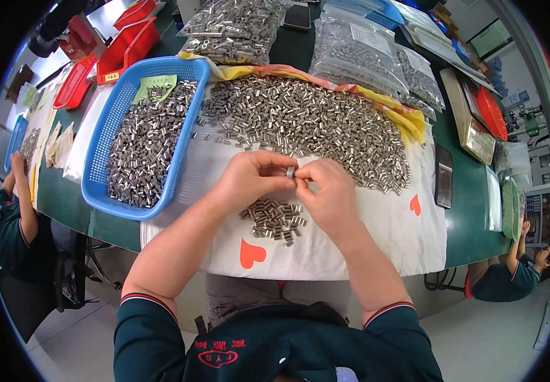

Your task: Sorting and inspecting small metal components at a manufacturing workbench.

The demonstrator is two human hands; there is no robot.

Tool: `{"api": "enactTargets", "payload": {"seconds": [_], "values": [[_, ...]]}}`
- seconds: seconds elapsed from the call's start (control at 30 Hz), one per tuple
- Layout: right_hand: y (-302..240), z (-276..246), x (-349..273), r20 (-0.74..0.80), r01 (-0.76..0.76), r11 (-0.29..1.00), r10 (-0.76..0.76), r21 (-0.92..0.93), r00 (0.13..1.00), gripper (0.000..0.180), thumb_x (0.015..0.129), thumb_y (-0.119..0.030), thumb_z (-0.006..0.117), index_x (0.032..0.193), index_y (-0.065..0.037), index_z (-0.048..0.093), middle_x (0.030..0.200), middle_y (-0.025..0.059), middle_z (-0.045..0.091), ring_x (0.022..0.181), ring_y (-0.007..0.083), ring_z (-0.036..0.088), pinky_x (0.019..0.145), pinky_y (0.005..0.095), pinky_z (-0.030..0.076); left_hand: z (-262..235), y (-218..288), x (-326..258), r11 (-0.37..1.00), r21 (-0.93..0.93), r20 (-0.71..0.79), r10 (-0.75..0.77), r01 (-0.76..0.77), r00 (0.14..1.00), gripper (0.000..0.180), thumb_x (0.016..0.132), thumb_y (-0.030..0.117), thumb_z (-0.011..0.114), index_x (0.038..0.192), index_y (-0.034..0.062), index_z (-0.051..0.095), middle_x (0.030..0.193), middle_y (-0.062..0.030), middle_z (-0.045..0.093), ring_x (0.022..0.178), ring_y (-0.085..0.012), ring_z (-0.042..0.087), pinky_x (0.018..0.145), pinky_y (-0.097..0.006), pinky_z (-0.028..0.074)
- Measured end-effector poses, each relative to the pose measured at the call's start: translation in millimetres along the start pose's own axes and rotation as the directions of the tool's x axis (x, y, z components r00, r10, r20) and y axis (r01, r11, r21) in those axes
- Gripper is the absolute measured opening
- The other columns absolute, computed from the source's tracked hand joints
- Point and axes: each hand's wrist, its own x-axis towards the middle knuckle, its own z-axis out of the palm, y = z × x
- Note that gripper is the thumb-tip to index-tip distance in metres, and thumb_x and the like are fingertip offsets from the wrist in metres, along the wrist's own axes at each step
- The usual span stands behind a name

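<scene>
Between my two hands, above the white cloth, is a small silvery metal sleeve. My left hand pinches it between thumb and forefinger. Closed fingertips of my right hand meet the sleeve from its right side and partly cover it. A small pile of similar sleeves lies on the cloth just below my hands. Beyond them spreads a broad heap of loose metal sleeves.
A blue perforated basket on the left holds many sleeves and a green slip. Clear bags of metal parts and a yellow-pink cloth border the heap. A dark phone lies right. Co-workers sit at far left and far right.
</scene>
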Motion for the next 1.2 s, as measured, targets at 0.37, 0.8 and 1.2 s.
{"api": "enactTargets", "payload": {"seconds": [0.37, 0.8, 1.2], "values": [[8, -18, 3, 0.324, -0.385, 0.875, 0.287, 0.294, 0.901, 0.011, 0.070, -0.006, 0.065, 0.079, -0.002, 0.060, 0.073, 0.0045, 0.060, 0.067, 0.0130, 0.056, 0.062, 0.0255, 0.045, -3, 1, -3, 0.996, -0.073, 0.113, -0.034, 0.043, 0.993, 0.035, 0.072, 0.001, 0.069, 0.104, -0.0023, 0.058, 0.081, -0.0012, 0.059, 0.071, -0.0047, 0.054, 0.064, -0.019, 0.047], [29, -70, -15, 0.310, -0.398, 0.859, 0.493, -0.323, 0.813, 0.014, 0.072, -0.013, 0.063, 0.081, -0.003, 0.059, 0.071, 0.0096, 0.060, 0.068, 0.0224, 0.058, 0.063, 0.0330, 0.045, 0, 10, -11, 0.961, 0.260, 0.353, -0.005, -0.093, 0.936, 0.033, 0.068, 0.009, 0.074, 0.099, 0.0037, 0.063, 0.075, -0.0005, 0.060, 0.068, -0.0053, 0.053, 0.065, -0.021, 0.046], [37, -11, 5, 0.187, -0.036, 0.873, 0.144, -0.486, 0.972, 0.004, 0.072, -0.007, 0.059, 0.074, -0.004, 0.057, 0.072, 0.0104, 0.058, 0.073, 0.0281, 0.055, 0.067, 0.0373, 0.044, -1, 10, -7, 0.990, 0.140, 0.377, -0.020, -0.035, 0.926, 0.032, 0.070, 0.008, 0.072, 0.099, 0.0005, 0.061, 0.074, 0.0014, 0.058, 0.068, -0.0041, 0.052, 0.064, -0.020, 0.045]]}}
